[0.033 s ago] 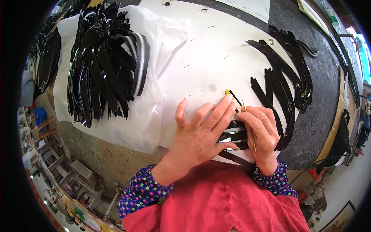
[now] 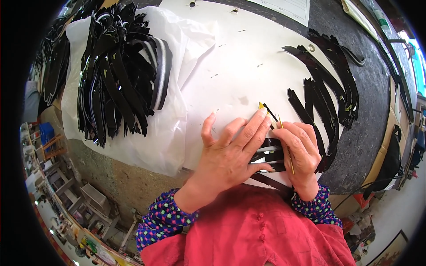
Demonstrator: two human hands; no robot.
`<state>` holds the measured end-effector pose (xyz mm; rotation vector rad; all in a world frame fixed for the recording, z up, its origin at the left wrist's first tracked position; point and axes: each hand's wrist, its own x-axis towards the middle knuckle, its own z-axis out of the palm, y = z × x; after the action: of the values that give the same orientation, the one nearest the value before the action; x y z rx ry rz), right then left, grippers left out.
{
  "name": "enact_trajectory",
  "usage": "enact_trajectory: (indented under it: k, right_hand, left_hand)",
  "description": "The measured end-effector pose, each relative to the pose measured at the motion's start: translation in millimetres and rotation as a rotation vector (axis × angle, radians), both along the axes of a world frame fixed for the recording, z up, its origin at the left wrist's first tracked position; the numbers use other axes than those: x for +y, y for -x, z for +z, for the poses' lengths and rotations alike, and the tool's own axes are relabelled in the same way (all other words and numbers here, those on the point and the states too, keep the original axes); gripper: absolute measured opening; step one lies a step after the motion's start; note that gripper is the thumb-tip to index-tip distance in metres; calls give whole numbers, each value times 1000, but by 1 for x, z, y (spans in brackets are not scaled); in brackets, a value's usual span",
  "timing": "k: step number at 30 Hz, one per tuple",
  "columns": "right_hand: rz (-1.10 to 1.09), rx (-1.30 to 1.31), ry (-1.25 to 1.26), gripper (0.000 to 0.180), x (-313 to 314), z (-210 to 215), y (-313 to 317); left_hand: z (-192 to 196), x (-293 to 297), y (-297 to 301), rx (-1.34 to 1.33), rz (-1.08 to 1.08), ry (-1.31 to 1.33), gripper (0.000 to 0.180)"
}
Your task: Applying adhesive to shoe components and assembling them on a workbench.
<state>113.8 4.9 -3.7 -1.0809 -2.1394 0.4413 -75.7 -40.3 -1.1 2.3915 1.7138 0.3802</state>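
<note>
My left hand (image 2: 231, 148) lies spread over several glossy black strips (image 2: 270, 156) near the white board's front edge. Its index and middle fingertips press on a small yellow pointed piece (image 2: 261, 105), beside the end of a narrow black strip (image 2: 270, 112). My right hand (image 2: 301, 150) is closed round a thin yellow stick (image 2: 289, 155), slim as a pen refill. The stick's upper tip stands close to my left fingertips; whether it touches the strip I cannot tell. My palm and fingers hide much of the strips beneath.
A big heap of black strips (image 2: 117, 75) lies on white plastic sheeting (image 2: 186, 57) at the left. More black strips (image 2: 328, 84) fan out along the right of the white board (image 2: 230, 84). A printed paper sheet (image 2: 288, 8) lies at the far edge of the dark tabletop (image 2: 372, 115).
</note>
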Motion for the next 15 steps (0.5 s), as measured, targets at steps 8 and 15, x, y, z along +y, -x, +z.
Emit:
enact_trajectory:
  k: [8,15]
  right_hand:
    - [0,3,1,34,0,0,0]
    - [-20,-20,14,33,-5,6,-1]
  left_hand:
    - [1,0,1,-3,-2,9,79]
    - [3,2,1,-7,-10,23,80]
